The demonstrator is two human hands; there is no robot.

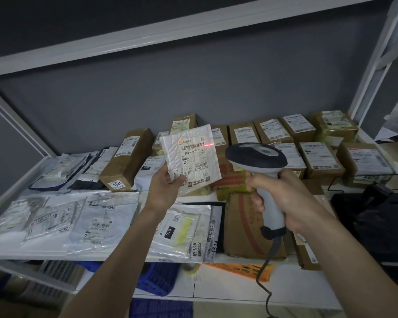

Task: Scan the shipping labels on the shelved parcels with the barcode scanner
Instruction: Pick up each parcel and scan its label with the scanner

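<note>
**Fingers curled on scanner and mailer above the parcel shelf**

Fingers (253, 200) of the right hand (283, 198) wrap fully round the grey handle of the barcode scanner (260, 171), whose dark head points left and away; its cable (265, 271) hangs down past the near shelf edge (101, 257). Just to the left, the left hand (164, 184) pinches the lower left corner of a white bubble mailer (191, 157), thumb on the front, holding it upright and slightly tilted in the air above the shelf. The mailer's shipping label (194, 154) faces the camera, and a short red scan line (209, 145) lies at the right end of its upper barcode. Scanner head and mailer are near each other but apart.

Under the forearms, flat plastic mailers (101, 223) lie overlapping along the near edge, one clear bag (179, 232) reaching right to the lip. To the right a worn cardboard box (244, 226) sits at the edge beneath the scanner handle. Farther back, a long brown carton (126, 159) marked 1834 lies at an angle, and rows of small labelled boxes (317, 157) fill the far right. Open air remains above the parcels up to the upper shelf rail (170, 37); a white upright (375, 65) bounds the right side.
</note>
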